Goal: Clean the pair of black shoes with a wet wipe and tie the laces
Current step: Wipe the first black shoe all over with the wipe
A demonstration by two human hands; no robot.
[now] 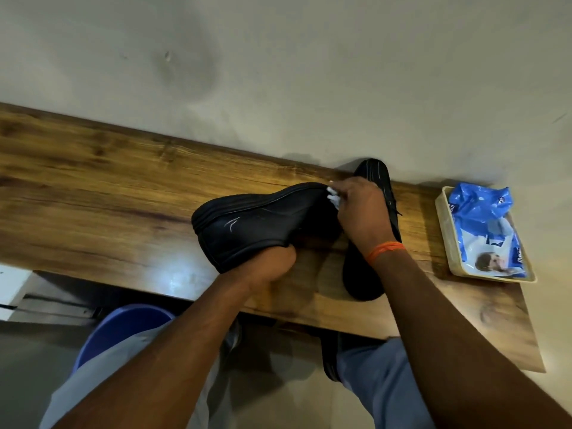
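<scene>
Two black shoes (253,227), one tipped sideways

left of held shoe (257,227): my desk (93,187) bare, free reach | right: second shoe (371,274) just beside, then tray (441,218) with wipes pack (486,230) at desk end | behind: wall (309,72) close

You have a wooden shelf (93,168) that runs along a pale wall (309,57). At the right end of this shelf you see a cream tray (441,218), and it sits on the wood near the wall. Below the front edge of the shelf, on the left, a blue bucket (123,323) stands on the floor.
</scene>
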